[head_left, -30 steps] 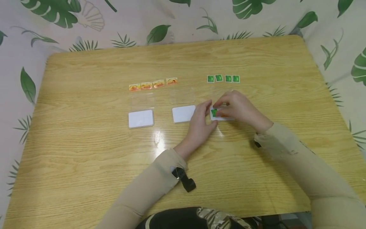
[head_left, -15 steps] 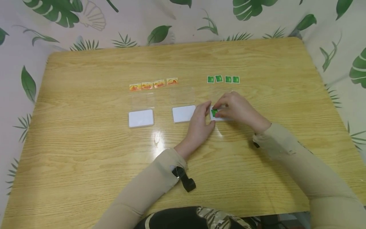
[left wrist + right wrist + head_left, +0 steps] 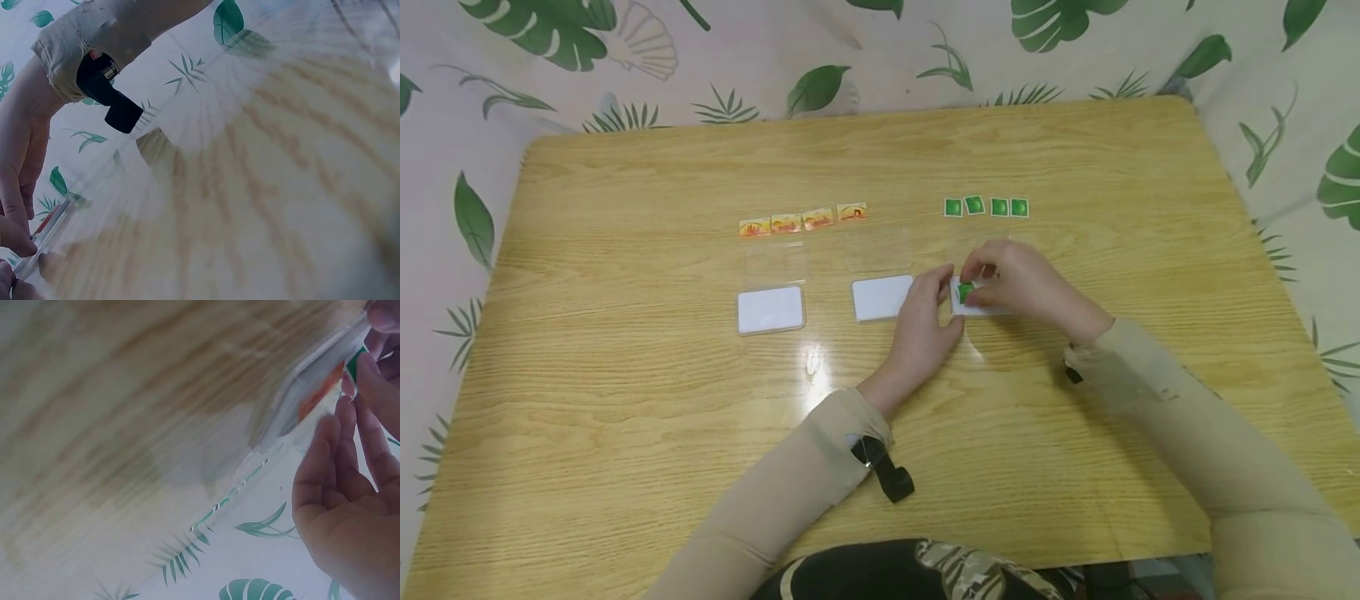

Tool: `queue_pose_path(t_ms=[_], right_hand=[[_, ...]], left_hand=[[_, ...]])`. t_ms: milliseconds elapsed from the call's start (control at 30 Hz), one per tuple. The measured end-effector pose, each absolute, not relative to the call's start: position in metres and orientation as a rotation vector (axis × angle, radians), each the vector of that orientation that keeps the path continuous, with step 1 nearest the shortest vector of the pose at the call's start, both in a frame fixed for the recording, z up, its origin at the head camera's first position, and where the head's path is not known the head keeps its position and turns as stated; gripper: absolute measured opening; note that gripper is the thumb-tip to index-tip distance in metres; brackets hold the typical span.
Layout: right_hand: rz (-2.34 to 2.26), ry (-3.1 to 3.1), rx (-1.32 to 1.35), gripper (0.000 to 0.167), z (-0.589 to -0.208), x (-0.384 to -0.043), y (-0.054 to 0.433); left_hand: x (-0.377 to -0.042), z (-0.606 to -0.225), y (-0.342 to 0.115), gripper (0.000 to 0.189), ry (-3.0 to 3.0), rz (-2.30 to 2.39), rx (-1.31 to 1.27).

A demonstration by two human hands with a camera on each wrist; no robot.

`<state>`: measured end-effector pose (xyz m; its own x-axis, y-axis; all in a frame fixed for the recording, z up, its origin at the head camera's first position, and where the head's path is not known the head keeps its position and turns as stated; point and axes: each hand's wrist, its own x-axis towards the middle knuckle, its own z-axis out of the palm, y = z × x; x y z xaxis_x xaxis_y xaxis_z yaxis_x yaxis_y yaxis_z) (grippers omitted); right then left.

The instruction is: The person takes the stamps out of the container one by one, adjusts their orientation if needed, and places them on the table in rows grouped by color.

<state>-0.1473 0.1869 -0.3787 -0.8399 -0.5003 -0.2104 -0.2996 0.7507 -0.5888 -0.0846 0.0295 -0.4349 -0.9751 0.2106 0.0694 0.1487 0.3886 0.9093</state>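
Observation:
My right hand (image 3: 1018,279) pinches a small green square sticker with a white border (image 3: 966,292) between thumb and fingers, close over the left end of a flat white card case (image 3: 988,312). In the right wrist view, the green sticker (image 3: 355,364) stands tilted at the fingertips, and an orange-red label (image 3: 322,394) lies on the case. My left hand (image 3: 921,321) holds the case's left end, thumb at the near corner and fingers at the far one. The right hand covers much of the case in the head view.
Two more white card cases, one in the middle (image 3: 880,297) and one at left (image 3: 770,311), lie in line. Behind them are clear plastic covers (image 3: 775,263). Farther back sit a row of yellow-orange stickers (image 3: 786,223) and a row of green stickers (image 3: 998,207).
The green sticker has shifted slightly right and turned a little in the right fingers. The orange label, seen earlier beneath the right hand, is now hidden in the head view. The left hand stays put.

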Motion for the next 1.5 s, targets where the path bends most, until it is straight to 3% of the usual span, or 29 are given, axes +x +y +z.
queue_pose_path(t_ms=[267,833,1500], right_hand=[[-0.908,2.542,-0.505,0.018,-0.367,-0.148,0.193],[-0.971,2.665,-0.272,0.021,-0.355,-0.187,0.237],[-0.818,2.752,-0.023,0.025,-0.376,-0.236,0.263]], left_hand=[[-0.086,-0.435,0.030,0.061,2.533,1.721,0.313],[-0.085,-0.433,0.030,0.061,2.488,1.727,0.271],[-0.084,-0.434,0.030,0.062,2.483,1.738,0.287]])
